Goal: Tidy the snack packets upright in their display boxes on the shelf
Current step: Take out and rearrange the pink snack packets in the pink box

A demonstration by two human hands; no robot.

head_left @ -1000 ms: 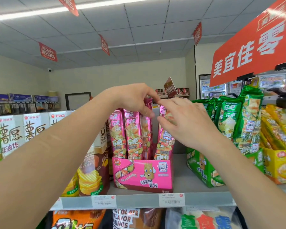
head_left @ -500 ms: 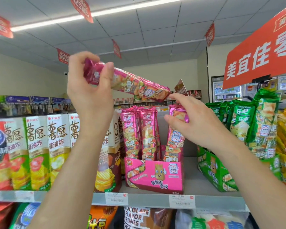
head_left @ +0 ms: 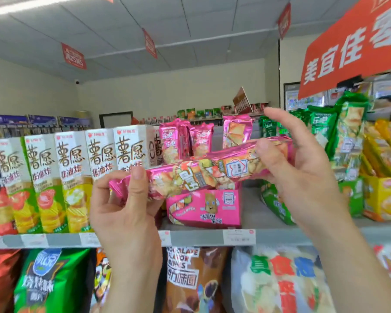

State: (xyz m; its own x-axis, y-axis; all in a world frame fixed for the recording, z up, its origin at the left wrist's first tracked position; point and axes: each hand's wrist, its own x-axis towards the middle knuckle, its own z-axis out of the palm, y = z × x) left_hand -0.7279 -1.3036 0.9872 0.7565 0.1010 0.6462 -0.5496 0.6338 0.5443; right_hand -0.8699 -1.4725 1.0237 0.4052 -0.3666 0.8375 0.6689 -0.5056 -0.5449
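Two hands now on the pink packet [head_left: 201,175], lowered to mid-frame and lying sideways: left hand [head_left: 127,211] grips one end, right hand [head_left: 303,177] pinches the other, probably bound upright for the display box [head_left: 203,206] behind.

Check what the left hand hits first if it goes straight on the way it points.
Probably the row of white snack boxes: the left hand, gripping the left end of the pink packet, points up toward them. Depth is unclear, so it might pass over their tops.
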